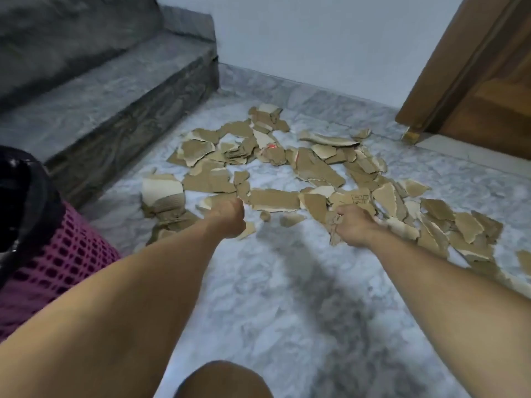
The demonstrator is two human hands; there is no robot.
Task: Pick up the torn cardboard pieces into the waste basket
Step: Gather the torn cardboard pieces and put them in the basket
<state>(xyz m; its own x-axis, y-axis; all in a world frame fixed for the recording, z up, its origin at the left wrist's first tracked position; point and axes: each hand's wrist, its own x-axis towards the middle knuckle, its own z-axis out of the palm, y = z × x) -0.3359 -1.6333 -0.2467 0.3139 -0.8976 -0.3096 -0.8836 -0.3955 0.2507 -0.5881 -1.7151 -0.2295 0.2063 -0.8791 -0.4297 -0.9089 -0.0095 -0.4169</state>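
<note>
Both arms out over the marble floor [287,297]. The right hand [355,225] clamps a bunch of torn cardboard pieces [334,228]; the rest of the cardboard [275,199] sprawls from 10 to 3 o'clock of the hands. The left hand [228,218] is fisted, contents hidden, I cannot tell. The pink mesh waste basket [51,268] waits at 8 o'clock beside the grey sofa [86,81].

Grey marble floor [287,297], grey sofa [94,90] left, pale wall [316,33], wooden door [482,81] rt.
</note>
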